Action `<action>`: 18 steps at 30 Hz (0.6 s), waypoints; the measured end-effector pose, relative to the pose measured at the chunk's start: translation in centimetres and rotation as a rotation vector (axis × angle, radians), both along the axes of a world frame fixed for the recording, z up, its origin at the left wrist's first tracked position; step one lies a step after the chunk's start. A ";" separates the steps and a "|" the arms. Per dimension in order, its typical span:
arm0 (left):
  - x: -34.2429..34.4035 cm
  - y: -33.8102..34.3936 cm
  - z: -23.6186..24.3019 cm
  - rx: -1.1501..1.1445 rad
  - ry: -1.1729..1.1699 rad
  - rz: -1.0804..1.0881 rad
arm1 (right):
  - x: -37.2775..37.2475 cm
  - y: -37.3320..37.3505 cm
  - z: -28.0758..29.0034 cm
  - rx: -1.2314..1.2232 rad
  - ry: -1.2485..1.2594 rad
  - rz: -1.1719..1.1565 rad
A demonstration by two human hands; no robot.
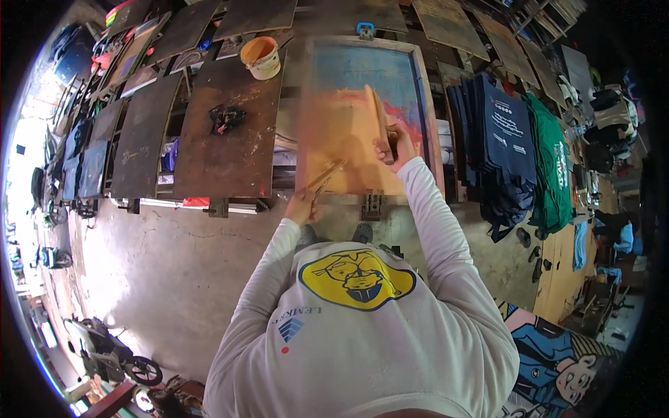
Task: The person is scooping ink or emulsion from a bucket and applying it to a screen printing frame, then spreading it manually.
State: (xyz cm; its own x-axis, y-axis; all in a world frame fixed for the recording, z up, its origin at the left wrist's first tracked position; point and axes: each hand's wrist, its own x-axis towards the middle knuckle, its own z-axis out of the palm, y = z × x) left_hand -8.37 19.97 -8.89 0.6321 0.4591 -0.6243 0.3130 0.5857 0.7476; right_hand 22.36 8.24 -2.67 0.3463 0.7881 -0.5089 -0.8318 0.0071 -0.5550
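Note:
A wooden-framed printing screen (422, 83) lies on the bench in front of me, its mesh blue at the far end and smeared orange toward me. My right hand (397, 148) is closed around a long wooden squeegee (377, 115), which stands tilted over the right part of the mesh. At the screen's near left corner, my left hand (302, 207) grips a thin, ink-stained spatula (327, 175). The spatula points up and right over the orange area. A metal hinge clamp (372, 205) sits at the frame's near edge, and a blue clamp (365, 31) at its far edge.
Left of the screen, a dark board (230, 157) bears a crumpled black rag (226, 119) and an ink-stained bucket (260, 58). Stacked navy bags (509, 132) and green bags (550, 167) lie to the right. A concrete floor (167, 272) spreads behind the bench; a motorcycle (115, 352) stands lower left.

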 end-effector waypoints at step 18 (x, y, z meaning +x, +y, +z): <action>2.0 -2.6 2.9 0.145 0.028 -0.280 | 1.5 -2.7 0.0 0.256 0.380 0.067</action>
